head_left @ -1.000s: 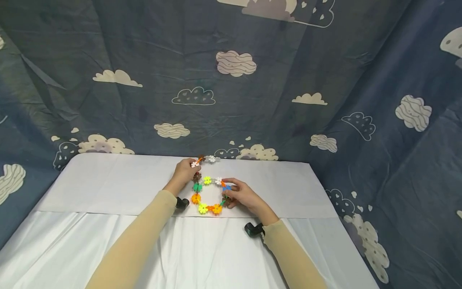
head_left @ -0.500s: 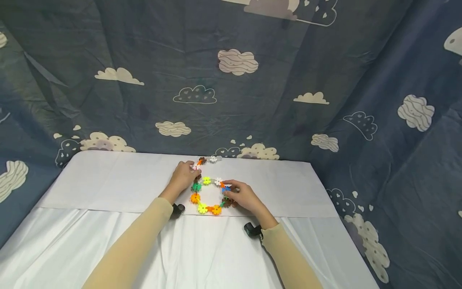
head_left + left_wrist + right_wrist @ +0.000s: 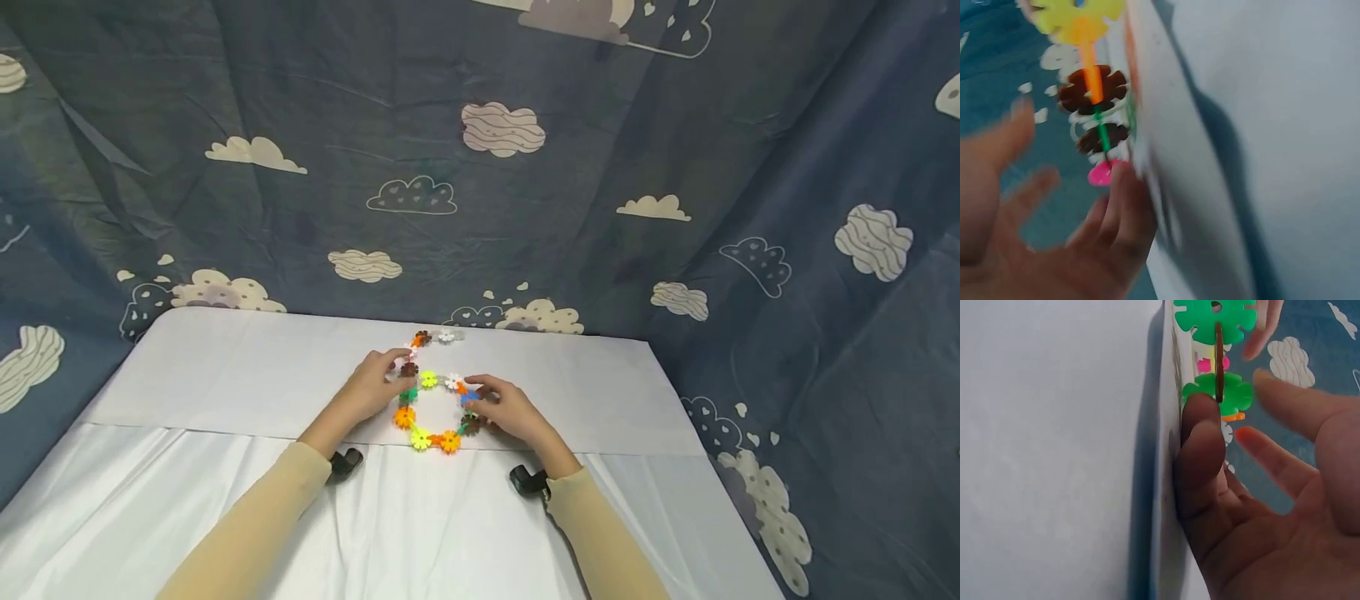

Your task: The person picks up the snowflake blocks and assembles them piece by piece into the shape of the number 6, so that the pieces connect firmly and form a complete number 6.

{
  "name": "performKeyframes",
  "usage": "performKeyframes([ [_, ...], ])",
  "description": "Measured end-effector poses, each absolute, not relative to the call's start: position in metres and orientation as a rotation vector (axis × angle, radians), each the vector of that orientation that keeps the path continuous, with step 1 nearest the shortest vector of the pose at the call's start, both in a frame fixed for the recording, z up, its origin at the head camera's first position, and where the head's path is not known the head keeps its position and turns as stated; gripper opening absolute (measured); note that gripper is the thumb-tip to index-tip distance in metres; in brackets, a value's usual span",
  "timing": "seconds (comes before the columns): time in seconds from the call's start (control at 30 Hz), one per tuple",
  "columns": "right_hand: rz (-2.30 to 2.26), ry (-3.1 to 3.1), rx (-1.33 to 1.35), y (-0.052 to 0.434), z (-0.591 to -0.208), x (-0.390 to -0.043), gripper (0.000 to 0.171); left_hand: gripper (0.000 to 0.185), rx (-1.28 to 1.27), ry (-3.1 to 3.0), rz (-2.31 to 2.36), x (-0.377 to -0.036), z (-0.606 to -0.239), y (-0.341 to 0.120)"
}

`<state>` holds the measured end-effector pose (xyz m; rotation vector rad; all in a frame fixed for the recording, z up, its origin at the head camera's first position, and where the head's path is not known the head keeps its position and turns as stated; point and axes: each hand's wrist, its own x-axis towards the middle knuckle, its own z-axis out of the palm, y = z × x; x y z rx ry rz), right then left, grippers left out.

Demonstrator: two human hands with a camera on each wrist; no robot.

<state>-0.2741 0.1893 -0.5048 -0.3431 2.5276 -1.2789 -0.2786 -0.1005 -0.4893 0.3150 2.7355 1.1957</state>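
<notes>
Since the earlier frames our left hand has come back from the short tail of pieces at the far edge of the table and now lies against the left side of the ring of flower pieces. Our elbow has drawn nearer too, and the black wrist camera sits closer to us on the white cloth. Our right hand has hardly shifted and stays at the ring's right side.

The ring lies flat on the table between our hands, a little longer from near to far than across. Its tail runs off from the far left corner toward the cloud-print backdrop, so the whole chain points away from us.

In the left wrist view our fingers are loosely spread, one fingertip touching a pink piece below two brown pieces. The picture is blurred, so we cannot say for certain that they pinch anything. They look more like resting against the chain.

In the right wrist view our thumb presses up under a green piece, with the other fingers held apart beside it rather than closed on it. A second green piece stands just beyond, joined by a thin brown piece set edgewise.
</notes>
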Motion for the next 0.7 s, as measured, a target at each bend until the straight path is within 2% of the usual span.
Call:
performKeyframes([
  [0.13, -1.347, 2.448, -0.376, 0.193, -0.506, -0.275, 0.054, 0.081, 0.454, 2.579, 1.174, -0.26, -0.489, -0.115],
  [0.2, -1.364, 2.433, -0.387, 0.193, -0.507, -0.276, 0.053, 0.083, 0.493, 2.549, 1.156, -0.255, -0.49, -0.118],
  [0.47, -1.324, 2.503, -0.346, 0.189, -0.508, -0.273, 0.042, 0.049, 0.541, 2.655, 1.111, -0.25, -0.497, -0.114],
  [0.7, -1.238, 2.509, -0.424, 0.19, -0.502, -0.271, 0.036, 0.039, 0.474, 2.643, 1.174, -0.248, -0.502, -0.115],
])
